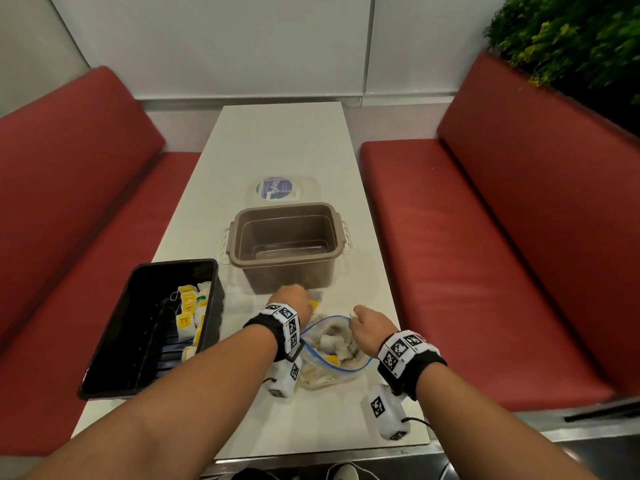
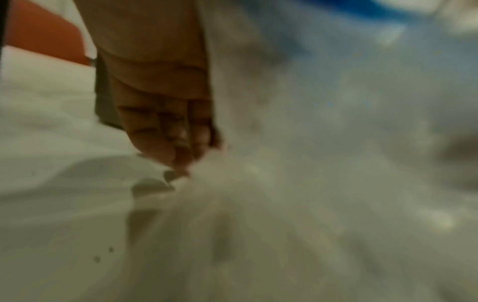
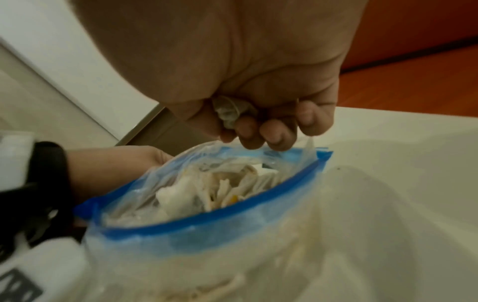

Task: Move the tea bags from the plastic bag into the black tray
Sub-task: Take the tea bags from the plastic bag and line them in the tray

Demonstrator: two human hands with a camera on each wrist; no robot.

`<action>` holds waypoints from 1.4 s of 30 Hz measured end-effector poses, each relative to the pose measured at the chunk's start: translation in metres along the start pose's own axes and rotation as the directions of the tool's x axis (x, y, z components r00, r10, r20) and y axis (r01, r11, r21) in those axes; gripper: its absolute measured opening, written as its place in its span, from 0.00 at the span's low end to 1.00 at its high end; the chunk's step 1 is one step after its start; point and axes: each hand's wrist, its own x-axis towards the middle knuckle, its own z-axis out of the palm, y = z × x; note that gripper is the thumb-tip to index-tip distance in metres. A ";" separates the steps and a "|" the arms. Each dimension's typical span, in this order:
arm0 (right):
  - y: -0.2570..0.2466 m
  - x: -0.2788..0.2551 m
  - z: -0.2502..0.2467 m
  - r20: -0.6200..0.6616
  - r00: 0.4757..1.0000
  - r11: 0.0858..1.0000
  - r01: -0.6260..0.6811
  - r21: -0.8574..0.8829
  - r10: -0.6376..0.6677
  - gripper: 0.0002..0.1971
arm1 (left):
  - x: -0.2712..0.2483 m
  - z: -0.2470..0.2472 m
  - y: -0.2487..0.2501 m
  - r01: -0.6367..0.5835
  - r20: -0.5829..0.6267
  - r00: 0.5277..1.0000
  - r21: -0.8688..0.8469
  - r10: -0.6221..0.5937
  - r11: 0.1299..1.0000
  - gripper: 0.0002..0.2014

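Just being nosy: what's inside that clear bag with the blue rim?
The plastic bag holds a heap of pale tea bags, some with yellow tags. How many is unclear, since they overlap and the lower ones are hidden. The right hand grips a crumpled one above the opening.

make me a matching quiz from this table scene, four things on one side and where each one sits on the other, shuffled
Things:
1. black tray
2. brown bin
3. plastic bag
4. clear lid

Places:
A. flat on the table beyond the bin
B. between the two hands
C. at the table's left edge, tea bags inside
D. mid-table, open

Pairs: 1-C, 2-D, 3-B, 4-A
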 end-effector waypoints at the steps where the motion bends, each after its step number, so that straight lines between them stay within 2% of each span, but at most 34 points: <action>1: 0.002 -0.002 0.001 0.020 1.000 1.000 -0.003 -0.023 0.003 0.15 | 0.002 0.001 0.002 0.055 0.006 0.998 -0.016 -0.055 0.998 0.15; 3: 0.006 -0.005 0.002 0.048 0.999 0.998 -0.014 -0.062 0.017 0.15 | 0.010 0.007 0.004 0.133 -0.011 0.991 -0.065 -0.134 0.989 0.19; 6: 0.009 -0.007 0.001 0.059 0.998 0.997 -0.018 -0.078 0.023 0.15 | 0.016 0.013 0.006 0.184 -0.033 0.981 -0.106 -0.189 0.977 0.22; 11: 0.010 -0.005 -0.008 0.064 0.998 0.998 -0.025 -0.057 0.029 0.15 | 0.021 0.012 0.006 0.211 0.011 0.977 -0.135 -0.212 0.968 0.12; 15: 0.002 -0.001 -0.016 0.066 0.998 1.000 -0.004 -0.024 0.006 0.13 | 0.015 0.010 -0.002 0.209 0.016 0.978 -0.067 -0.208 0.976 0.13; 20: -0.019 0.007 -0.024 -0.020 0.999 0.995 0.043 -0.086 -0.044 0.16 | -0.004 -0.029 -0.014 0.067 0.016 0.998 0.054 -0.068 0.996 0.16; 24: -0.044 0.020 -0.026 -0.130 0.989 0.996 0.070 -0.046 -0.075 0.19 | -0.030 -0.080 -0.029 -0.100 0.005 0.995 0.006 0.100 0.995 0.07; 28: -0.074 0.026 -0.023 -0.109 0.977 0.983 0.178 -0.044 -0.181 0.17 | -0.047 -0.129 -0.069 -0.227 -0.118 0.968 -0.045 0.220 0.973 0.05; 31: -0.096 0.025 -0.018 -0.117 0.953 0.960 0.277 -0.050 -0.281 0.13 | -0.051 -0.160 -0.108 -0.260 -0.199 0.945 0.025 0.260 0.965 0.04; 34: -0.117 0.023 -0.011 -0.147 0.943 0.948 0.312 0.066 -0.300 0.07 | -0.047 -0.178 -0.148 -0.234 -0.119 0.962 0.108 0.246 0.966 0.11; 36: -0.130 0.025 -0.005 -0.159 0.941 0.940 0.320 0.121 -0.300 0.04 | -0.042 -0.178 -0.169 -0.232 -0.029 0.970 0.161 0.240 0.959 0.14; 38: -0.141 0.027 0.002 -0.158 0.948 0.941 0.300 0.158 -0.276 0.04 | -0.035 -0.169 -0.187 -0.201 0.091 0.978 0.132 0.190 0.971 0.20; 40: -0.150 0.030 0.010 -0.143 0.957 0.941 0.277 0.193 -0.252 0.06 | -0.027 -0.154 -0.199 -0.153 0.247 0.962 0.121 0.120 0.981 0.25; 42: -0.160 0.032 0.018 -0.133 0.961 0.939 0.266 0.219 -0.241 0.09 | -0.020 -0.142 -0.206 -0.174 0.358 0.929 0.210 0.090 0.962 0.24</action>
